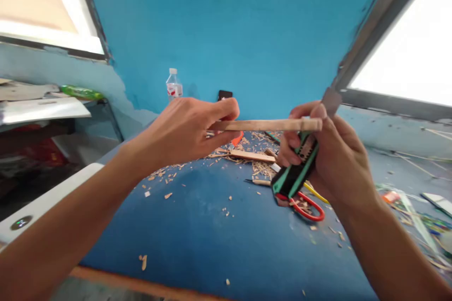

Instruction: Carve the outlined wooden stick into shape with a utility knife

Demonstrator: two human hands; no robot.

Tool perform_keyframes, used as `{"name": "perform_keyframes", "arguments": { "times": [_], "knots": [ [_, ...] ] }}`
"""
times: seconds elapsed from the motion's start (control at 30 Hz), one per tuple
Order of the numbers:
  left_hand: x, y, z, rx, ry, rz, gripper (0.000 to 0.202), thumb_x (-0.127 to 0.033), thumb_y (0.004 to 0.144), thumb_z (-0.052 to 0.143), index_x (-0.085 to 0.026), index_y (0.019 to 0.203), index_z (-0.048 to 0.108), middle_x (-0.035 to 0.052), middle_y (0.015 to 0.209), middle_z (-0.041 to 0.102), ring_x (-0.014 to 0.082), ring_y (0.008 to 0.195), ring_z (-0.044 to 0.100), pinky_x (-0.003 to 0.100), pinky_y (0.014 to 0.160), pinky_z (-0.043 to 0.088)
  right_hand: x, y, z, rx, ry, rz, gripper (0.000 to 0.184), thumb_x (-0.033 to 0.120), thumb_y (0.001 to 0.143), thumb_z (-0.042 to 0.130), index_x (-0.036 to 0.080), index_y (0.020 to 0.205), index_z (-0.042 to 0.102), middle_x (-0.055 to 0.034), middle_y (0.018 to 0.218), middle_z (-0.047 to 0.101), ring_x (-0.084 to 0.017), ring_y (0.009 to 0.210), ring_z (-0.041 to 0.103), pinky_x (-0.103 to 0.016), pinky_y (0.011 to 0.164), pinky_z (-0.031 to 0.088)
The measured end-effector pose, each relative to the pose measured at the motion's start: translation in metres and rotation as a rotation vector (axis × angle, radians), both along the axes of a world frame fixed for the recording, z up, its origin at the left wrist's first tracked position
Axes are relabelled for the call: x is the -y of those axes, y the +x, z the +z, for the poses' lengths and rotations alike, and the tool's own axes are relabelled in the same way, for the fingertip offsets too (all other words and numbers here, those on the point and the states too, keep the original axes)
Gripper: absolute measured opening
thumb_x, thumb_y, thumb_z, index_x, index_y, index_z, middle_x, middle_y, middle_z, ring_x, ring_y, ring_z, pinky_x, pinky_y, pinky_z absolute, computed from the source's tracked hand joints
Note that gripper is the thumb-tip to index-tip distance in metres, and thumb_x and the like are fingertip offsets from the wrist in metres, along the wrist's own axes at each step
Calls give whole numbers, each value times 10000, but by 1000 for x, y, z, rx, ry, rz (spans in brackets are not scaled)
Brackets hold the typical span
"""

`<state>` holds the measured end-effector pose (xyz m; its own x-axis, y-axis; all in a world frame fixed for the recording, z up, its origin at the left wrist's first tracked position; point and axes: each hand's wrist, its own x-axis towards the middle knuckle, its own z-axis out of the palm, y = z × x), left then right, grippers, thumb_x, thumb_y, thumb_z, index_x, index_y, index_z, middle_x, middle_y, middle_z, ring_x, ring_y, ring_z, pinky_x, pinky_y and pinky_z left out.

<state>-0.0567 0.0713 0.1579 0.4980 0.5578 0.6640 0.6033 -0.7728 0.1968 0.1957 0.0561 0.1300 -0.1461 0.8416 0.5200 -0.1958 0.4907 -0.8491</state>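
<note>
A slim, pale wooden stick (264, 125) lies level across the view, raised above the blue table. My left hand (187, 122) pinches its left end between thumb and fingers. Around a black and green utility knife (296, 169), the fingers of my right hand (342, 160) are closed. A flat greyish blade-like piece (332, 101) sticks up past that hand. My right thumb and forefinger also meet the stick's right end; whether they grip it or only touch it, I cannot tell.
Wood shavings (263, 168) litter the blue table (208, 225). Behind the hands lies a flat wood strip (252, 155); a tool with a red handle (312, 216) sits below the knife. A plastic bottle (174, 85) stands by the wall. Cluttered small items (416, 216) lie right.
</note>
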Motion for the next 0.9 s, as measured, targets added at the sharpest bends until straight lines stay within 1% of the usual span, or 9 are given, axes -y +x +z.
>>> {"name": "perform_keyframes", "arguments": {
  "times": [0.1,0.2,0.27,0.33,0.5,0.63,0.7,0.77,0.9],
  "knots": [
    [9,16,1,53,-174,-68,164,-254,947,658,-244,947,495,-99,600,454,91,483,375,239,485,292,-3,-4,26,-165,45,-50,204,373,991,672,244,846,611,57,662,446,-89,482,376,-268,454,286],
    [10,31,1,322,-570,-306,190,-326,1030,563,-259,1179,467,-105,648,398,87,474,336,202,429,274,-11,-8,28,-233,27,-75,129,319,927,637,252,857,551,65,687,436,-87,502,360,-261,480,305],
    [8,36,3,461,-782,-494,269,-462,1073,474,-271,1262,494,-94,671,374,76,456,296,191,406,247,-22,-10,9,-224,11,-107,143,326,922,585,262,840,485,78,689,409,-86,501,347,-246,478,302],
    [7,38,6,532,-933,-644,344,-558,1069,424,-277,1218,555,-80,683,393,59,435,305,184,401,255,-32,-11,-24,-136,-24,-132,180,287,899,596,249,779,467,79,657,410,-88,502,363,-241,468,302],
    [15,39,11,651,-1109,-824,333,-537,1016,539,-236,1077,666,-47,701,504,59,420,459,158,377,396,-31,-14,-103,103,-69,-173,128,316,967,586,231,879,549,65,678,477,-109,578,417,-237,529,366],
    [27,43,11,689,-1183,-924,234,-444,969,671,-213,1006,675,-36,703,523,103,520,573,193,421,532,-15,-17,-128,224,-31,-172,146,362,987,586,222,953,568,46,756,531,-111,627,449,-238,572,398],
    [31,44,11,728,-1189,-956,205,-421,974,662,-218,1004,668,-39,699,497,108,521,567,191,405,520,-14,-15,-125,282,6,-170,174,377,977,597,217,912,571,55,698,512,-110,582,431,-240,523,369],
    [33,43,11,792,-1225,-927,185,-412,978,651,-228,992,666,-51,687,441,69,464,453,143,363,403,-17,-8,-108,313,73,-226,197,371,969,610,220,854,560,55,673,495,-116,586,428,-249,522,358],
    [34,41,13,812,-1336,-872,193,-442,933,679,-272,1024,690,-60,687,353,55,460,226,156,333,141,-12,19,-39,297,263,-479,109,296,970,611,249,897,545,44,730,508,-132,630,394,-282,577,327]
  ]
}}
